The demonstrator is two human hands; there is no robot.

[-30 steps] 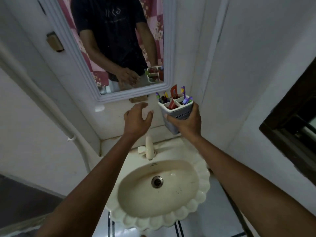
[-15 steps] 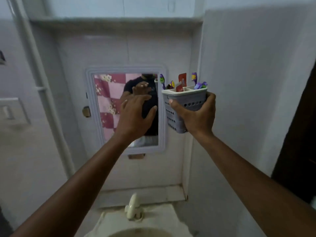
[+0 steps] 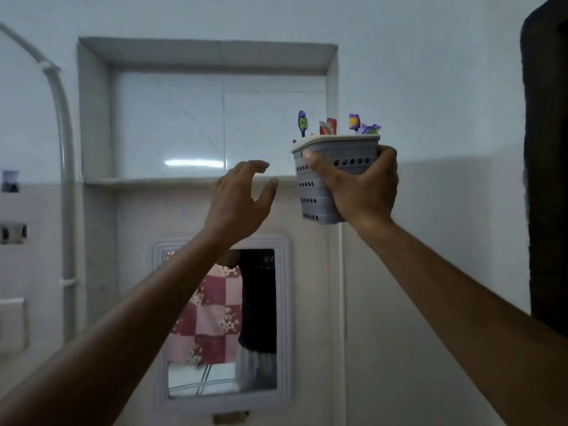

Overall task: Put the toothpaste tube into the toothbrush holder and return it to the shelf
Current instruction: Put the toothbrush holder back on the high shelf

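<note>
A: Toothbrush holder [image 3: 335,167] status?

B: Raised in front of the right end of the recessed shelf [image 3: 147,181], base below ledge level. Right hand [image 3: 361,192] is clamped around its perforated grey wall, thumb on the near face.

A: Toothpaste tube [image 3: 328,127]?

B: Seated in the holder, red-and-white end projecting above the rim among the toothbrushes [image 3: 302,122].

A: Left hand [image 3: 238,204]?

B: Empty, fingers spread apart, just left of the holder, not touching it. Mirror [image 3: 222,322] is below.

White walls — recessed niche [image 3: 172,124] above framed mirror [image 3: 222,324].
</note>
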